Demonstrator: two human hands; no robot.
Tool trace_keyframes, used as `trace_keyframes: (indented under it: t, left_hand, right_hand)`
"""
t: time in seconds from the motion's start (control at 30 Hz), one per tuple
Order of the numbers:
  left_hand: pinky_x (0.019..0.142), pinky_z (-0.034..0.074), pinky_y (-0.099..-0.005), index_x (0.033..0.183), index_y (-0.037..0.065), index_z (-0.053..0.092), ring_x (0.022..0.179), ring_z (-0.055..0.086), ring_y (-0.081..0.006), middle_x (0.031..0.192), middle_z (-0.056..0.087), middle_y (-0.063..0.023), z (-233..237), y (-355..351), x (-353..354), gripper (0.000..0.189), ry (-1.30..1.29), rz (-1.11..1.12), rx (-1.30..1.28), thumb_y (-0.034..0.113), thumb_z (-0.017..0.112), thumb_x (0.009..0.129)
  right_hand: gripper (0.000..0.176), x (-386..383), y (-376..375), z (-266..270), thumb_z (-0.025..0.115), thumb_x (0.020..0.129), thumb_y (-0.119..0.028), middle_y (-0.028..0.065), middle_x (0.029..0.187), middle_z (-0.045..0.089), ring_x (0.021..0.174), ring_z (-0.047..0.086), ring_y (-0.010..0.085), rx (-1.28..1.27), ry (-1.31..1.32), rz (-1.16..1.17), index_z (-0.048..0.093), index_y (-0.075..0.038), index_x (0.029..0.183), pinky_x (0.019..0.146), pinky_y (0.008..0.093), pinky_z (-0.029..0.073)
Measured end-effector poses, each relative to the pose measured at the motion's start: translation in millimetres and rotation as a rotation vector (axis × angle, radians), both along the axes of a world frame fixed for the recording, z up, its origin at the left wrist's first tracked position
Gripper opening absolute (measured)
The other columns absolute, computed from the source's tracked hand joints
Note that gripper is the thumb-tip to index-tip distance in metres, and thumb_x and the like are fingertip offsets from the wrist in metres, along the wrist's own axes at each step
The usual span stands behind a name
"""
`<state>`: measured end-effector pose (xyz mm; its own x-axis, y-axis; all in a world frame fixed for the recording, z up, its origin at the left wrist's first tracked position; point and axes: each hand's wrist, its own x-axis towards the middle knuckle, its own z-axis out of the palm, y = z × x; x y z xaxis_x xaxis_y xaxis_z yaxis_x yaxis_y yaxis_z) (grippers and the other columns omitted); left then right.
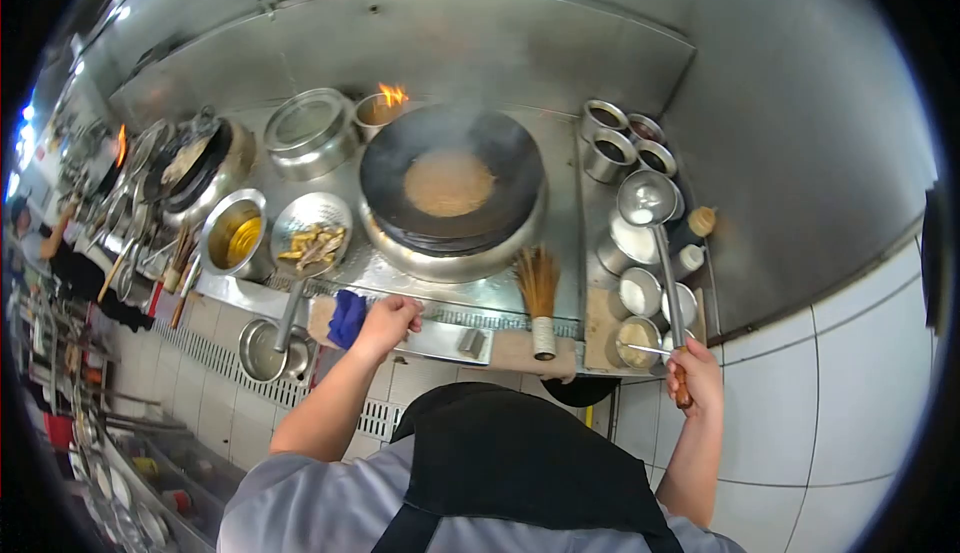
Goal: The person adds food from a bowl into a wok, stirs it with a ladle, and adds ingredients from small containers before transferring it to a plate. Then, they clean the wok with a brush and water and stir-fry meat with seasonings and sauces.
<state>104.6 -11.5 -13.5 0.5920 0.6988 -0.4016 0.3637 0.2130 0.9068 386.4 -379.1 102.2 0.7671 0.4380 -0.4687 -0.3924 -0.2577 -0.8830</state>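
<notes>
My right hand (pixel 693 378) is wrapped round the wooden handle of a long steel ladle (pixel 648 200), whose bowl hangs over the seasoning containers at the right. My left hand (pixel 391 325) is closed at the stove's front edge, beside a blue cloth (pixel 347 319); whether it holds anything is hidden. Ahead of me a dark wok (pixel 377 188) sits on the round burner, with steaming brownish liquid (pixel 449 183) in it. A perforated strainer (pixel 338 212) with fried pieces (pixel 314 246) stands left of the wok. A bamboo brush (pixel 540 288) lies at the front right of the burner.
Left are a pot of yellow oil (pixel 241 241), a lidded pot (pixel 309 133) and a small pot (pixel 378 111) with flame behind it. Several sauce and powder containers (pixel 639 293) line the right side. Another person (pixel 60 243) works far left. A steel pot (pixel 264 351) sits below the edge.
</notes>
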Motion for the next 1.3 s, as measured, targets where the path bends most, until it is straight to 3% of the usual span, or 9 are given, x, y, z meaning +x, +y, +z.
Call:
trace_keyframes:
  t: [0.23, 0.4, 0.67, 0.77, 0.83, 0.9, 1.0, 1.1, 1.3]
  left_hand:
    - [0.058, 0.048, -0.0283, 0.092, -0.002, 0.063, 0.062, 0.061, -0.0148, 0.07, 0.065, -0.0093, 9, 79, -123, 0.019, 0.187, 0.297, 0.507, 0.015, 0.058, 0.086]
    - [0.06, 0.048, -0.0309, 0.09, -0.003, 0.064, 0.062, 0.062, -0.0176, 0.07, 0.066, -0.0107, 10, 94, -183, 0.02, 0.218, 0.476, 0.445, 0.016, 0.059, 0.086]
    - [0.068, 0.05, -0.0337, 0.094, -0.005, 0.062, 0.07, 0.065, -0.0222, 0.08, 0.066, -0.0169, -35, 92, -239, 0.03, 0.533, 0.397, 0.539, 0.023, 0.063, 0.083]
    - [0.054, 0.049, -0.0345, 0.109, -0.002, 0.058, 0.068, 0.066, -0.0237, 0.089, 0.066, -0.0106, -57, 104, -246, 0.042, 0.284, 0.334, -0.067, 0.032, 0.063, 0.085]
    - [0.047, 0.046, -0.0319, 0.112, 0.0, 0.055, 0.067, 0.065, -0.0235, 0.086, 0.063, -0.0065, -64, 117, -241, 0.045, 0.194, 0.377, -0.186, 0.035, 0.064, 0.086]
    - [0.045, 0.044, -0.0285, 0.102, 0.002, 0.057, 0.066, 0.065, -0.0214, 0.074, 0.058, -0.0037, -81, 135, -235, 0.036, 0.148, 0.307, -0.471, 0.034, 0.063, 0.086]
    - [0.044, 0.041, -0.0258, 0.092, 0.004, 0.055, 0.058, 0.06, -0.0165, 0.066, 0.052, -0.0008, -47, 137, -197, 0.022, -0.172, 0.423, -0.844, 0.025, 0.062, 0.086]
    - [0.045, 0.04, -0.0255, 0.087, 0.007, 0.053, 0.051, 0.051, -0.0124, 0.063, 0.05, 0.0001, -70, 148, -188, 0.011, -0.195, 0.232, -0.692, 0.017, 0.058, 0.085]
    - [0.043, 0.036, -0.0248, 0.093, 0.005, 0.051, 0.047, 0.043, -0.0089, 0.065, 0.048, 0.0, -27, 107, -201, 0.011, -0.211, 0.256, -0.651, 0.007, 0.056, 0.084]
  right_hand:
    - [0.012, -37, 97, 23, 0.053, 0.086, -0.008, 0.0048, 0.067, 0.052, 0.039, 0.043, 0.0104, 0.175, 0.067, 0.105, 0.047, -0.003, 0.095, 0.03, 0.0251, 0.033]
    - [0.015, -49, 196, -21, 0.054, 0.084, -0.007, 0.0028, 0.062, 0.051, 0.038, 0.043, 0.0104, 0.031, -0.01, 0.301, 0.051, -0.002, 0.098, 0.032, 0.0247, 0.032]
    - [0.017, -84, 281, -62, 0.05, 0.081, -0.004, 0.0005, 0.055, 0.047, 0.038, 0.046, 0.0106, -0.234, -0.336, 0.424, 0.055, -0.003, 0.097, 0.031, 0.0275, 0.03]
    - [0.048, -84, 256, -47, 0.051, 0.08, -0.002, -0.0007, 0.056, 0.048, 0.036, 0.044, 0.01, -0.183, -0.152, 0.488, 0.053, -0.008, 0.127, 0.031, 0.0258, 0.03]
    - [0.053, -75, 242, -42, 0.051, 0.079, 0.0, 0.0007, 0.058, 0.052, 0.035, 0.044, 0.0102, -0.332, -0.352, 0.53, 0.051, -0.01, 0.131, 0.032, 0.0252, 0.032]
    - [0.041, -69, 261, -63, 0.047, 0.08, -0.001, 0.0049, 0.062, 0.057, 0.036, 0.045, 0.0129, -0.337, -0.713, 0.544, 0.058, -0.009, 0.119, 0.034, 0.0287, 0.035]
    - [0.034, -99, 300, -58, 0.049, 0.081, -0.002, 0.0035, 0.057, 0.051, 0.039, 0.047, 0.0129, -0.362, -0.45, 0.465, 0.058, -0.003, 0.114, 0.035, 0.0285, 0.034]
    - [0.046, -92, 262, -39, 0.053, 0.08, -0.005, 0.0037, 0.06, 0.053, 0.044, 0.051, 0.0137, -0.204, -0.072, 0.576, 0.052, -0.004, 0.126, 0.038, 0.0318, 0.04]
    - [0.041, -94, 267, -47, 0.056, 0.078, -0.008, 0.0124, 0.069, 0.061, 0.049, 0.057, 0.0208, -0.414, -0.736, 0.553, 0.058, -0.005, 0.119, 0.049, 0.0345, 0.046]
